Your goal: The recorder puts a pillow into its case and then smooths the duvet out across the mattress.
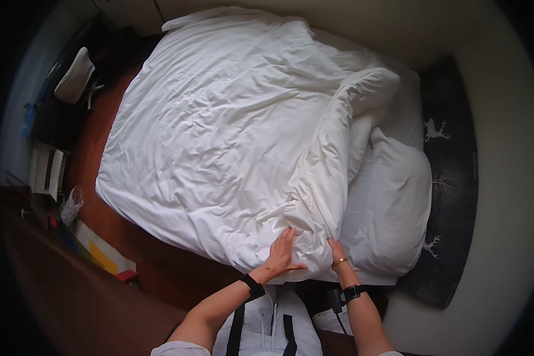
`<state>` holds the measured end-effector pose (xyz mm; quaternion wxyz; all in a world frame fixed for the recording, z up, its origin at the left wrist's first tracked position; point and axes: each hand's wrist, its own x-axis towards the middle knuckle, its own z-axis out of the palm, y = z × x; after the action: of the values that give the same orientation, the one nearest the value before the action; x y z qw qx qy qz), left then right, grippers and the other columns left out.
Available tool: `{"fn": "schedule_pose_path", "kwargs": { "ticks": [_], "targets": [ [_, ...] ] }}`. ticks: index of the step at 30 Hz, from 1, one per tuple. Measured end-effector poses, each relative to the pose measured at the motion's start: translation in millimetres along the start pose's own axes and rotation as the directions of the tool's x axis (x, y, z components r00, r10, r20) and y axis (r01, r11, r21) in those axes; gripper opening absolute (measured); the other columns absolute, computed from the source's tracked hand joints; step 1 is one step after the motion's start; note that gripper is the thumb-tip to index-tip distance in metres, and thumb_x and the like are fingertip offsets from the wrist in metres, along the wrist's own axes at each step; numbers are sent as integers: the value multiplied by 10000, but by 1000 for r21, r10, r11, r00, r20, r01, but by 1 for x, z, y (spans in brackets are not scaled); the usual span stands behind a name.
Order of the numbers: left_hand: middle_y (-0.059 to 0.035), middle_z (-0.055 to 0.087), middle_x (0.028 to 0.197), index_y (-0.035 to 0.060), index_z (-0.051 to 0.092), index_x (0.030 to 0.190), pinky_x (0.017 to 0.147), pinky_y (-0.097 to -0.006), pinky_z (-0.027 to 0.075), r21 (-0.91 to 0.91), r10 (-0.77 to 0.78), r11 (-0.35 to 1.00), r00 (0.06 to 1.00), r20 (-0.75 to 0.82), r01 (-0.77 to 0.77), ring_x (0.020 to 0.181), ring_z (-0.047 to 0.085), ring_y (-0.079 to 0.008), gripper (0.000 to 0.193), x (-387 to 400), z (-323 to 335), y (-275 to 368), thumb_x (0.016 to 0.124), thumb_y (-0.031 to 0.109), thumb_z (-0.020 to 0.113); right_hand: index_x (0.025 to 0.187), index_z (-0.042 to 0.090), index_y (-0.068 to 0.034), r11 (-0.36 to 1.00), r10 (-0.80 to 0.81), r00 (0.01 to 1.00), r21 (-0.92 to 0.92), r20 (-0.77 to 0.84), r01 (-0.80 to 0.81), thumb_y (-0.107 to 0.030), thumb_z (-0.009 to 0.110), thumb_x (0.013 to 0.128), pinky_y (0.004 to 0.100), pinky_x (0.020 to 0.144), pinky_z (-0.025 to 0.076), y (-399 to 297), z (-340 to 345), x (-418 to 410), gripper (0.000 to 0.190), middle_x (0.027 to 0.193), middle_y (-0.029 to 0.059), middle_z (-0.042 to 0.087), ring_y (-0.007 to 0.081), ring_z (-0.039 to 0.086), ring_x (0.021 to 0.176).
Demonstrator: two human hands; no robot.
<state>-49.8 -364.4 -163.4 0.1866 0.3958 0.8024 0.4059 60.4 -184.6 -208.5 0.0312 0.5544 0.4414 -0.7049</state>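
Observation:
A rumpled white duvet (213,133) covers most of the bed, its upper edge folded back in a thick roll. My left hand (282,254) lies on the duvet's near edge, thumb and fingers spread, holding nothing. Close by on the right, my right hand (337,250) grips the folded corner of the duvet; its fingertips are partly hidden by the cloth. A gold bracelet and a black strap circle the right arm. Beyond that hand, a white pillow (400,204) rests on the white bottom sheet (356,218) at the head end.
A dark headboard (449,178) with deer and tree motifs stands along the right. At the left are a white swivel chair (75,75), a clear plastic bag (72,204) and a reddish wooden floor (93,133). A brown surface (71,285) fills the lower left.

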Motion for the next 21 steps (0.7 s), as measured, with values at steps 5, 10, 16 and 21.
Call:
{"fn": "schedule_pose_path", "kwargs": {
  "ticks": [5,10,16,21],
  "targets": [
    [-250,303,1258,-73,116,1274,938,-371,311,-305,-5,949,972,235,78,1142,349,-392,1041,-4,31,44,601,452,711,1087,477,79,956,-234,968,-201,-93,212,-294,553,717,291,802,408,17,-16,-3,530,1042,169,551,235,544,912],
    [-202,475,1137,-53,265,1245,885,-338,363,-354,-232,815,817,528,460,1062,466,-291,794,-22,37,102,700,383,643,1125,454,63,903,-122,991,420,46,91,-374,539,784,310,783,434,-13,-30,-78,560,1041,121,564,246,557,910],
    [-99,514,1066,31,354,1227,782,-310,427,-707,-182,157,724,666,690,969,502,-193,648,33,16,226,755,395,608,1122,444,-1,565,-632,774,-656,47,501,-258,521,784,393,813,402,54,-111,-105,431,1094,228,503,325,516,975],
    [-92,492,1083,73,354,1220,759,-336,440,-760,-263,-7,732,628,649,941,510,-206,627,56,21,312,750,403,605,1057,479,27,216,-765,542,-655,346,724,-242,601,735,414,781,407,51,-74,-200,437,983,232,542,357,511,947]
  ]
}}
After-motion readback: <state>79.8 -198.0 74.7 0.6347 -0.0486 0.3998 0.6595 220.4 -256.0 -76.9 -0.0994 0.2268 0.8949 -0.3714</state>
